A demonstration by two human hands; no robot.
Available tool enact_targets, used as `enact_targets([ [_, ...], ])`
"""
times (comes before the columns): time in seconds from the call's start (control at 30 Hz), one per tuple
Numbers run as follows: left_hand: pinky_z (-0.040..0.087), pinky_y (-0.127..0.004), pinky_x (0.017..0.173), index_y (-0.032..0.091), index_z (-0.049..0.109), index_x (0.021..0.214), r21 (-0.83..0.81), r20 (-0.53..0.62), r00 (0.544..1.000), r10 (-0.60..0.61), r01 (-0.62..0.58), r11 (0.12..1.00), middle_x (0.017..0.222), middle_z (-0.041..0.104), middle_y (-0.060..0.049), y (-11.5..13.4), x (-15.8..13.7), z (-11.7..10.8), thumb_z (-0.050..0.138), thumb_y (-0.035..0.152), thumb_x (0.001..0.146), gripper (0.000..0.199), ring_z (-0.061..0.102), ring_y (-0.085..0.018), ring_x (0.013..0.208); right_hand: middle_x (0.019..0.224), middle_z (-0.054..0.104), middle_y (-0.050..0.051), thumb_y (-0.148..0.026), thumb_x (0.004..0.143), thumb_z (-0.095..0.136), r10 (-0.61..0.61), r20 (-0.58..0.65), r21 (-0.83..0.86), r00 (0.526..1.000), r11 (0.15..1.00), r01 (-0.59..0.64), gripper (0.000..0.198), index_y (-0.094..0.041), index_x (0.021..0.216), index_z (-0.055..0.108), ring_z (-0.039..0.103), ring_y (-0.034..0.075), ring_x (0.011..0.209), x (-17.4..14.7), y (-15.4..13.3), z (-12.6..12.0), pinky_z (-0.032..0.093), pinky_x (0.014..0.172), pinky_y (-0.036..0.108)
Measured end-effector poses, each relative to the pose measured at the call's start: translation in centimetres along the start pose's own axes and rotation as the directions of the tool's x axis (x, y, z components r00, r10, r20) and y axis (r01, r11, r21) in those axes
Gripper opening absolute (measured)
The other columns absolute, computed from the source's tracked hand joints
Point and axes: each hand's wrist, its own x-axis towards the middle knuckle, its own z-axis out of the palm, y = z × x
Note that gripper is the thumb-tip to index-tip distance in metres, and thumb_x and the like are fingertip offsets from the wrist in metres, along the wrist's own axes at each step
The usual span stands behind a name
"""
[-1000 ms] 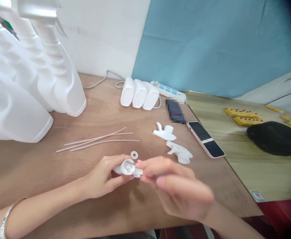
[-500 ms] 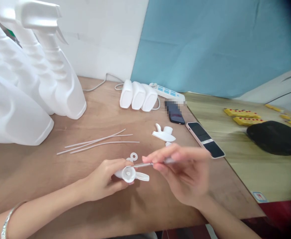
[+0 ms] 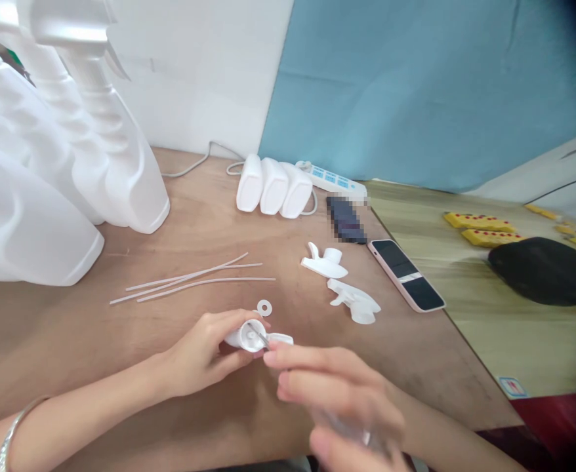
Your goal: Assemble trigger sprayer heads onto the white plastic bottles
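Observation:
My left hand point(image 3: 214, 351) is closed around a white trigger spray head point(image 3: 235, 337), its round collar opening turned up toward me. My right hand point(image 3: 337, 400) grips a thin metal tool point(image 3: 260, 335) with a clear handle, partly hidden by blurred fingers. The tool's tip reaches into the collar opening. Just behind the spray head lies a flat white ring washer point(image 3: 264, 307). Two more white spray heads, a farther one point(image 3: 324, 262) and a nearer one point(image 3: 354, 301), rest on the wooden table to the right.
Several thin white tubes point(image 3: 194, 282) lie left of centre. Large white spray bottles point(image 3: 135, 177) crowd the left. Three small white bottles point(image 3: 274, 187) lie before a power strip point(image 3: 337, 180). Two phones, one dark point(image 3: 346, 219) and one pink-edged point(image 3: 406, 275), lie along the table's right side.
My right hand has moved down and toward me, with the tool's tip now inside the collar. The nearer spray head on the table has come into view. My left hand stays nearly still.

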Motion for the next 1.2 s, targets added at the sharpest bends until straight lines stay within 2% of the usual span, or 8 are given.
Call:
enact_targets([
  [0.1, 0.042, -0.020, 0.064, 0.015, 0.055, 0.098, 0.033, 0.037, 0.998, 0.041, -0.042, 0.999, 0.085, 0.060, -0.005, 0.2, 0.0, -0.1, 0.048, 0.025, 0.085, 0.018, 0.053, -0.011, 0.069, 0.088, 0.061, -0.001, -0.001, 0.082, 0.047, -0.021, -0.050, 0.338, 0.999, 0.940, 0.037, 0.037, -0.030, 0.104, 0.043, 0.066, 0.016, 0.084, 2.4, 0.9, -1.0, 0.058, 0.072, 0.032],
  [0.23, 0.041, -0.020, 0.062, 0.014, 0.054, 0.101, 0.043, 0.041, 0.999, 0.009, -0.011, 0.999, 0.083, 0.059, -0.005, 0.2, 0.1, -0.2, 0.049, 0.026, 0.085, 0.021, 0.051, -0.011, 0.067, 0.085, 0.056, -0.004, 0.002, 0.081, 0.048, 0.137, -0.021, 0.453, 0.990, 0.884, -0.113, 0.037, -0.029, 0.098, 0.038, 0.065, 0.013, 0.082, 4.3, 1.4, -1.7, 0.058, 0.071, 0.032],
  [0.4, 0.043, -0.021, 0.064, 0.015, 0.055, 0.103, 0.026, 0.035, 0.999, -0.006, 0.005, 1.000, 0.083, 0.061, -0.004, 0.3, 0.0, -0.1, 0.049, 0.026, 0.085, 0.022, 0.055, -0.012, 0.069, 0.082, 0.056, -0.004, -0.002, 0.082, 0.051, 0.196, 0.046, 0.487, 0.979, 0.852, -0.194, 0.029, -0.026, 0.093, 0.038, 0.066, 0.014, 0.082, 5.1, 1.5, -2.2, 0.056, 0.070, 0.033],
  [0.57, 0.045, -0.020, 0.063, 0.016, 0.054, 0.108, 0.025, 0.068, 0.995, 0.074, -0.075, 0.997, 0.088, 0.063, -0.006, -0.1, -0.2, 0.2, 0.047, 0.022, 0.085, 0.024, 0.058, -0.013, 0.073, 0.078, 0.054, -0.005, -0.006, 0.082, 0.055, 0.293, 0.221, 0.521, 0.930, 0.771, -0.367, 0.025, -0.024, 0.089, 0.038, 0.066, 0.014, 0.074, 6.8, 1.7, -2.8, 0.056, 0.066, 0.032],
  [0.8, 0.047, -0.021, 0.072, 0.018, 0.054, 0.105, 0.071, 0.042, 0.985, 0.170, -0.172, 0.982, 0.093, 0.063, -0.005, -0.7, -0.1, 0.3, 0.049, 0.018, 0.085, 0.021, 0.060, -0.013, 0.081, 0.088, 0.057, -0.003, 0.000, 0.083, 0.050, 0.040, 0.222, 0.511, 0.974, 0.846, -0.151, 0.033, -0.028, 0.096, 0.038, 0.065, 0.014, 0.082, 5.4, 1.7, -2.5, 0.055, 0.067, 0.032],
  [0.97, 0.048, -0.023, 0.077, 0.019, 0.048, 0.115, 0.204, 0.007, 0.965, 0.264, -0.259, 0.944, 0.098, 0.064, -0.006, -1.3, -0.4, 0.8, 0.050, 0.015, 0.084, 0.032, 0.061, -0.015, 0.089, 0.079, 0.056, -0.003, -0.011, 0.084, 0.054, 0.251, 0.247, 0.463, 0.936, 0.818, -0.342, 0.022, -0.024, 0.093, 0.039, 0.063, 0.013, 0.073, 6.0, 1.5, -3.0, 0.055, 0.065, 0.030],
  [1.07, 0.050, -0.023, 0.071, 0.018, 0.045, 0.117, 0.357, -0.002, 0.935, 0.355, -0.331, 0.874, 0.096, 0.065, -0.007, -1.4, -0.6, 1.2, 0.051, 0.013, 0.082, 0.036, 0.062, -0.015, 0.084, 0.079, 0.057, -0.003, -0.015, 0.085, 0.055, 0.255, 0.266, 0.420, 0.929, 0.837, -0.350, 0.020, -0.024, 0.092, 0.039, 0.063, 0.012, 0.070, 6.3, 1.0, -3.2, 0.054, 0.064, 0.028],
  [1.2, 0.051, -0.024, 0.060, 0.014, 0.048, 0.111, 0.586, -0.022, 0.834, 0.551, -0.436, 0.683, 0.092, 0.066, -0.010, -1.0, -0.6, 1.2, 0.052, 0.015, 0.081, 0.030, 0.062, -0.017, 0.077, 0.082, 0.060, 0.000, -0.017, 0.086, 0.052, 0.177, 0.270, 0.304, 0.946, 0.917, -0.258, 0.014, -0.023, 0.093, 0.040, 0.062, 0.012, 0.071, 5.4, -0.4, -3.4, 0.051, 0.059, 0.023],
])
